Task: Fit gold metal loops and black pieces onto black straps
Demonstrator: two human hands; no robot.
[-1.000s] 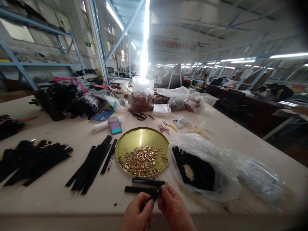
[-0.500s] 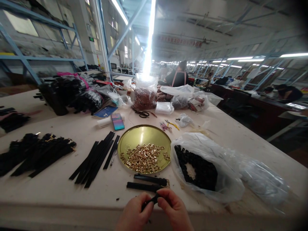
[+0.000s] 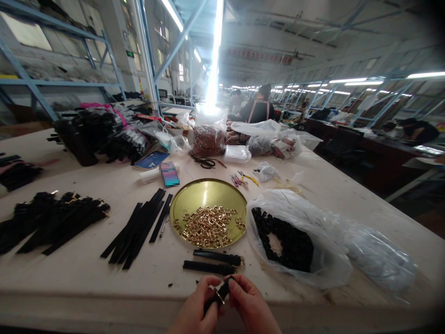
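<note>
Between my two hands at the table's front edge is a black strap [image 3: 223, 288] with a gold buckle [image 3: 219, 298] on it. My left hand [image 3: 200, 304] is closed around the strap's lower part, beside the buckle. Thumb and fingers of my right hand [image 3: 246, 297] pinch the strap's upper end. Just beyond my hands lie two black straps [image 3: 208, 267] with gold buckles at their right ends. Behind these, a round gold tray [image 3: 194, 195] holds a heap of small gold buckles [image 3: 208, 227].
Loose black straps [image 3: 137, 232] and a bundle of buckled straps [image 3: 66, 218] lie to the left. At right, an open plastic bag [image 3: 333, 269] contains small black pieces [image 3: 295, 246]. Scissors [image 3: 205, 162], yellow-handled snips [image 3: 251, 178] and a dark bottle [image 3: 76, 144] are farther back. A person [image 3: 259, 109] sits beyond.
The strap in my hands has turned upward, and its gold buckle now shows. My left fingers have shifted up along it, while the right hand keeps pinching its end.
</note>
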